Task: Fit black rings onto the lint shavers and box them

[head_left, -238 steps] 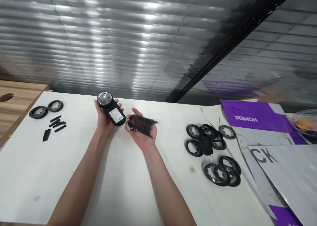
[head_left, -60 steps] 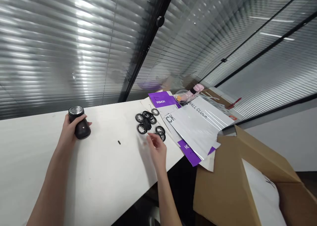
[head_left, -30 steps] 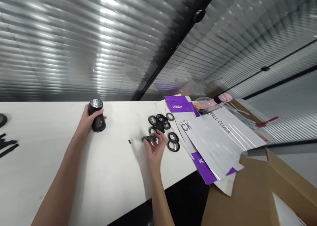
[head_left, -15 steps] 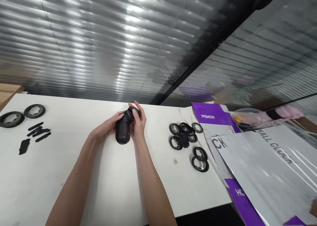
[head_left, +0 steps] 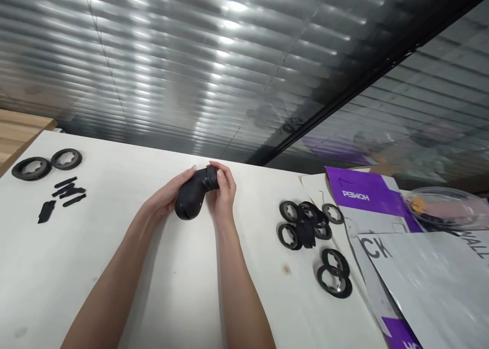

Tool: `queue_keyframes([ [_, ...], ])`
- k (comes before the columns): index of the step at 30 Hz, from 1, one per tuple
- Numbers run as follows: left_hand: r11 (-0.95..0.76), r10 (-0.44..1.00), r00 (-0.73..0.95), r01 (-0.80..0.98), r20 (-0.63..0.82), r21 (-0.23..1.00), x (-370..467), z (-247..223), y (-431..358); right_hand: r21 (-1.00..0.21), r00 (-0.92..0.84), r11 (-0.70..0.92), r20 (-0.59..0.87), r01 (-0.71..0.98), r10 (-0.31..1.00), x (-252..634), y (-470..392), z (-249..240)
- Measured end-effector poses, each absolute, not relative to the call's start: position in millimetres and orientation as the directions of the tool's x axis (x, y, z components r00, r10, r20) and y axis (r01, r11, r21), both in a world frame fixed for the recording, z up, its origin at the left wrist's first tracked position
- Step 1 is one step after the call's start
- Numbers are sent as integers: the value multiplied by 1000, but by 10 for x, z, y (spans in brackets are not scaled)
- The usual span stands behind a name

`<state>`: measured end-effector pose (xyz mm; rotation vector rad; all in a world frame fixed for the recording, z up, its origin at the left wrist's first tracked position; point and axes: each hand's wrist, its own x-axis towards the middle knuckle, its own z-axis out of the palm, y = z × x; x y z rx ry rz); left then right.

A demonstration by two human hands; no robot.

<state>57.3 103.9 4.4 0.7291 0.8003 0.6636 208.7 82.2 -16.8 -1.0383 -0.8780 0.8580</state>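
Note:
A black, bent, bulb-shaped device (head_left: 190, 198) is held above the white table between both hands. Its rounded end points down toward me, and a short neck with a ribbed collar (head_left: 211, 178) turns off to the right. My left hand (head_left: 170, 192) is wrapped round the body from the left, with part of its fingers hidden behind it. Closed on the collar end is my right hand (head_left: 224, 188), thumb on the near side and fingers around the far side. What kind of device it is I cannot tell.
Right of my hands lie several black notched rings (head_left: 290, 237) and a dark bundle (head_left: 305, 233). Two more ring stacks (head_left: 66, 159) and several black strips (head_left: 69, 190) lie at the left. Purple-and-white packaging (head_left: 353, 191) covers the right side. A ribbed metallic wall (head_left: 164, 84) stands behind the table.
The device has tilted, so its collar end now points more to the right and its rounded end lower left. Both hands keep their hold. The view has shifted and turned slightly.

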Motion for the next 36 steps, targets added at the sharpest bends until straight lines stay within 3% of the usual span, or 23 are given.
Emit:
queue_keyframes([
  [9, 499, 760, 572, -208, -309, 841, 581, 85, 1026, -936, 256, 302, 251, -182, 934, 2126, 868, -185],
  [16, 609, 732, 494, -167, -468, 776, 599, 108, 1030, -900, 284, 434, 405, -45, 869, 2074, 852, -205],
  [20, 665, 687, 497, -135, -530, 734, 589, 45, 1049, -906, 265, 423, 402, -22, 876, 2074, 816, -196],
  [24, 649, 673, 563, -140, -479, 748, 564, 23, 1048, -908, 325, 418, 406, 34, 854, 2057, 797, -170],
  [29, 620, 705, 512, -110, -491, 777, 567, 91, 1024, -903, 360, 413, 428, 122, 829, 2054, 782, -162],
  [36, 616, 719, 526, -181, -454, 767, 594, 170, 986, -915, 308, 392, 402, 96, 862, 2114, 788, -139],
])
